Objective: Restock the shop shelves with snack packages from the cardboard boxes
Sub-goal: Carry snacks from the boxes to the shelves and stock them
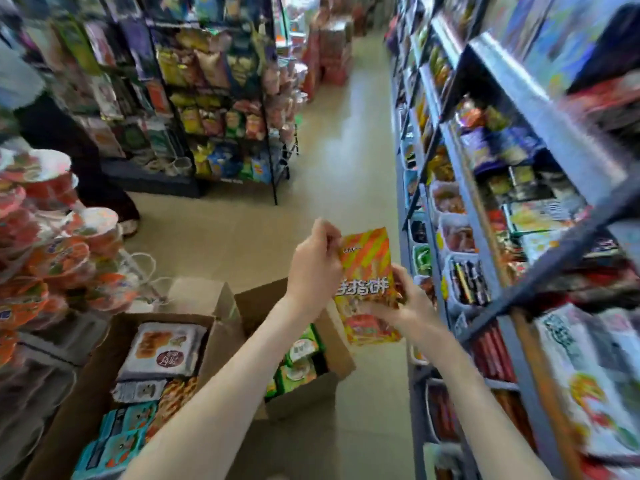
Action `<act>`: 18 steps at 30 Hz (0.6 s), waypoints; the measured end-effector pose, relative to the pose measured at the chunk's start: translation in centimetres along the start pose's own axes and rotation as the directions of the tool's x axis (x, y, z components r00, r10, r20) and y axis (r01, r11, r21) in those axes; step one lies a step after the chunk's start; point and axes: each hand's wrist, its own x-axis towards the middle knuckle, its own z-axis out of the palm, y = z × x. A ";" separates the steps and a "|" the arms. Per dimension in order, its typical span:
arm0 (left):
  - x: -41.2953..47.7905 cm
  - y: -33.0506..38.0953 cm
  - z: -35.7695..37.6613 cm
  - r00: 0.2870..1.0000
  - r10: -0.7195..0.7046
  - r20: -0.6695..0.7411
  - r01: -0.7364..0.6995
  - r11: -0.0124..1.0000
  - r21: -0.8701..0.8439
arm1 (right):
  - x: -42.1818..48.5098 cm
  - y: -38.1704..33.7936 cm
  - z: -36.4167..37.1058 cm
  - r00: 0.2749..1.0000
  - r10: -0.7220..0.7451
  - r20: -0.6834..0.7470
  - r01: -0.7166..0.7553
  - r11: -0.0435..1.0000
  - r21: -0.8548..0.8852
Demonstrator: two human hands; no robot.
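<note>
1. The left hand (317,268) has its fingers (325,233) curled tight, pinching the top left corner of an orange and yellow striped snack package (365,268).
2. The right hand (412,299) holds the same package at its lower right edge. The thumb lies across the front, and the other fingers are hidden behind the pack.
3. The package is upright in the air between the two hands, over the aisle floor (346,168). It is just beside the blue-grey shop shelves (465,202) on the right and touches no shelf.
4. Below the forearms stand two open cardboard boxes. The nearer box (93,375) on the left holds flat packs in white, orange and teal. The farther box (301,396) holds green packs (301,351).
5. Stacked instant-noodle bowls (52,258) stand at the left edge, and a wire rack (221,109) of crisp bags stands across the aisle.
6. The shelves on the right are crowded with blurred packets and tubs.
</note>
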 end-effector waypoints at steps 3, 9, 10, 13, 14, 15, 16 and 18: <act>2.4 6.8 3.9 0.991 0.126 0.054 -0.110 0.968 -0.224 | -2.4 -1.3 -4.6 0.966 -0.050 -0.252 0.072 0.994 0.080; 4.4 17.1 9.2 0.950 0.185 0.253 0.042 0.726 -0.687 | -7.1 -4.3 -11.5 0.815 -0.038 -0.578 0.198 0.956 0.216; 4.3 17.6 9.9 0.918 0.204 0.340 0.103 0.706 -0.701 | -7.9 -4.6 -12.5 0.792 -0.049 -0.609 0.228 0.948 0.221; 4.1 17.7 11.5 0.677 0.294 0.675 0.239 0.779 -0.579 | -9.9 -5.1 -14.5 0.740 -0.017 -0.672 0.245 0.938 0.246; 4.2 17.4 11.7 0.548 0.338 0.765 0.218 0.825 -0.521 | -10.2 -5.0 -15.0 0.724 -0.009 -0.690 0.250 0.935 0.250; 4.3 17.1 11.8 0.414 0.375 0.829 0.188 0.856 -0.481 | -10.4 -5.3 -15.3 0.710 -0.006 -0.705 0.260 0.932 0.254; 4.6 17.0 11.9 0.304 0.408 0.861 0.161 0.869 -0.468 | -10.3 -5.4 -15.6 0.693 -0.005 -0.721 0.266 0.931 0.249; 5.3 17.0 12.0 0.201 0.457 0.866 0.106 0.869 -0.483 | -10.2 -6.1 -16.2 0.659 -0.019 -0.752 0.276 0.936 0.218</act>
